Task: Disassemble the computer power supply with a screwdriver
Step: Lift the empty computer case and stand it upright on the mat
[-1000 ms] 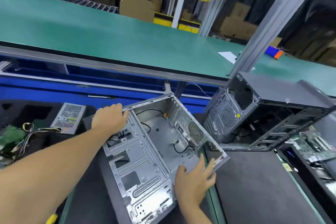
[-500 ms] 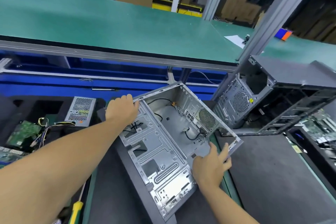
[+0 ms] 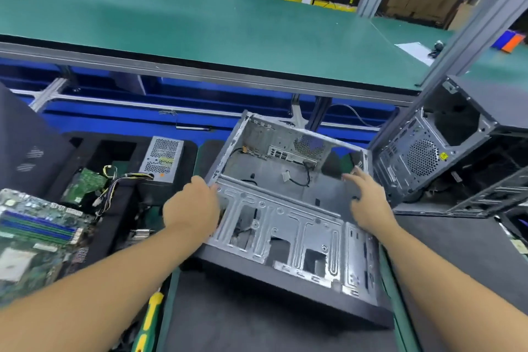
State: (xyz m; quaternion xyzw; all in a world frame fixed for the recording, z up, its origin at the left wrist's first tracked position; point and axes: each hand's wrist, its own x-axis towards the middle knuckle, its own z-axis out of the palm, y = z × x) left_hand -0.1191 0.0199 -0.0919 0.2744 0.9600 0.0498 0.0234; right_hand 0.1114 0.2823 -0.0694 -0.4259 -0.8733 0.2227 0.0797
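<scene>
Although the silver perforated power supply box (image 3: pixel 163 157) already sits left of the emptied grey steel case (image 3: pixel 288 220), it appears unopened; left grip (image 3: pixel 191 208) clasps the case wall, right grip (image 3: pixel 368 204) touches it with straight fingers.

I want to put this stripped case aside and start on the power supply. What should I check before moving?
1. Left hand grip on the case, left edge: fingers curled round it, ok.
2. Right hand grip: fingers lie straight against the right wall, not ok.
3. Black cable inside the case: loose, not ok.
4. Power supply out of the case, on the left: ok.
5. Screwdriver at hand: lies by the left forearm, ok.
6. Room beside the second case: cannot tell.
</scene>
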